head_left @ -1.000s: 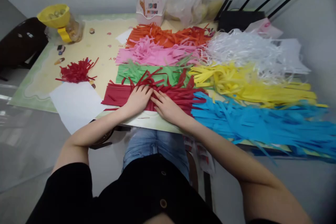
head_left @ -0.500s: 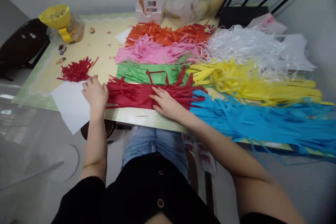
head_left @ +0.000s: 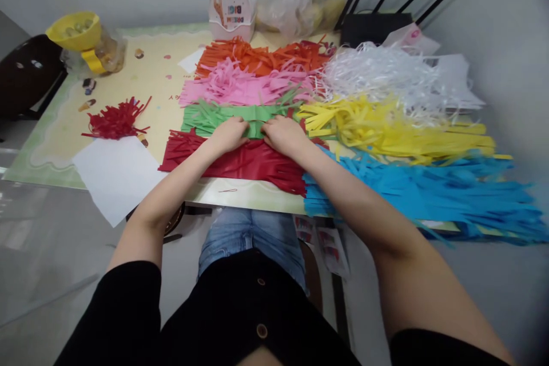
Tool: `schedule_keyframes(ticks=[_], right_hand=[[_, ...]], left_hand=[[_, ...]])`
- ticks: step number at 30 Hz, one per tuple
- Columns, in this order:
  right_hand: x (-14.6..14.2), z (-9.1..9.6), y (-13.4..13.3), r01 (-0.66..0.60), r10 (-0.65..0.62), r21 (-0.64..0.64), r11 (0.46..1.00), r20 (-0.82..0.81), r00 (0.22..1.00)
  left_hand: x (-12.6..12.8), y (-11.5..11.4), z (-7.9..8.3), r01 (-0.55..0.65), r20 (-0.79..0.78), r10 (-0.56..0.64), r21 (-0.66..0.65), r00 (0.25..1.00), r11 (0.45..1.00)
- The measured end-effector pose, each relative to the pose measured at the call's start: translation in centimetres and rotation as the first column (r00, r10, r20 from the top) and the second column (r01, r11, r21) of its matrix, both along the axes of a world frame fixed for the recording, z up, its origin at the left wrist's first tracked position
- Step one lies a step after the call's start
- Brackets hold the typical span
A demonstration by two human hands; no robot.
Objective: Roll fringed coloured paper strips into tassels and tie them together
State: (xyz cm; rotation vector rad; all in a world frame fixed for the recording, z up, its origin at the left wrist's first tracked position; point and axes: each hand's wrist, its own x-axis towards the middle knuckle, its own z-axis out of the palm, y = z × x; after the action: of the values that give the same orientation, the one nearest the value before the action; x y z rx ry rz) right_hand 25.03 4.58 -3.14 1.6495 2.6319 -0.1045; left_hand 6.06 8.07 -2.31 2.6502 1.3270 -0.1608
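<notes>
Red fringed paper (head_left: 240,160), cut into strips at both ends, lies across the near edge of the table. My left hand (head_left: 231,132) is closed at its far edge, fingertips curled in and partly hidden. Close beside it, my right hand (head_left: 283,134) is also closed on that edge. A thin dark line, perhaps a paper strip, runs between the two hands over the green fringed paper (head_left: 256,114). A bunched red paper tassel (head_left: 115,120) lies off to the left. Blue fringed paper (head_left: 412,186) spreads under and beyond my right forearm.
Behind lie pink (head_left: 249,90), orange (head_left: 266,60), yellow (head_left: 386,131) and white (head_left: 369,74) fringed bundles. A white sheet (head_left: 114,177) overhangs the near edge. A yellow funnel-like container (head_left: 75,34), a pink-white bin (head_left: 231,8) and plastic bags (head_left: 300,6) stand at the back.
My left hand has moved right from the red paper's left end, and my right hand has moved slightly away from me. They now meet at its far edge. The red paper has shifted and looks smoother.
</notes>
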Motion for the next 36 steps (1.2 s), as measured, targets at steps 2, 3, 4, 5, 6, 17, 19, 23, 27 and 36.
schedule_keyframes(ticks=[2, 3, 4, 5, 6, 17, 19, 23, 27, 36], right_hand=[[0.3, 0.1, 0.3, -0.013, 0.013, -0.005, 1.000, 0.019, 1.000], [0.5, 0.1, 0.4, -0.021, 0.021, -0.006, 1.000, 0.025, 0.999], [0.6, 0.2, 0.5, -0.030, 0.030, -0.007, 1.000, 0.029, 0.999], [0.6, 0.2, 0.6, -0.038, 0.038, -0.006, 0.999, 0.033, 0.999], [0.6, 0.3, 0.6, -0.043, 0.044, -0.004, 0.999, 0.037, 0.998], [0.5, 0.8, 1.0, -0.029, 0.030, -0.027, 0.999, 0.025, 0.999], [0.9, 0.9, 1.6, 0.007, -0.007, -0.048, 0.999, 0.012, 1.000], [1.4, 1.0, 2.5, 0.036, -0.037, -0.095, 0.995, -0.007, 0.999], [1.4, 1.1, 2.9, 0.030, -0.032, -0.118, 0.993, -0.015, 0.999], [1.3, 1.3, 3.2, 0.023, -0.024, -0.138, 0.990, -0.004, 1.000]], left_hand=[[-0.1, -0.1, -0.1, -0.005, -0.002, 0.005, 0.005, 1.000, 1.000], [-0.1, -0.1, -0.1, -0.008, -0.004, 0.008, 0.007, 1.000, 1.000], [-0.1, -0.1, -0.1, -0.009, -0.007, 0.009, 0.010, 1.000, 1.000], [-0.1, -0.1, 0.0, -0.007, -0.013, 0.008, 0.014, 1.000, 1.000], [0.0, 0.0, 0.0, -0.004, -0.019, 0.005, 0.021, 1.000, 1.000], [0.9, 1.0, 0.8, 0.040, -0.103, -0.037, 0.025, 0.994, 0.999], [1.2, 1.0, 1.0, 0.048, -0.109, -0.045, 0.019, 0.993, 0.999], [1.3, 1.6, 1.4, 0.045, -0.112, -0.050, -0.039, 0.993, 0.998], [1.2, 2.6, 1.7, 0.014, -0.105, -0.024, -0.091, 0.994, 0.996], [1.0, 4.5, 1.9, -0.043, 0.001, 0.044, -0.171, 0.999, 0.984]])
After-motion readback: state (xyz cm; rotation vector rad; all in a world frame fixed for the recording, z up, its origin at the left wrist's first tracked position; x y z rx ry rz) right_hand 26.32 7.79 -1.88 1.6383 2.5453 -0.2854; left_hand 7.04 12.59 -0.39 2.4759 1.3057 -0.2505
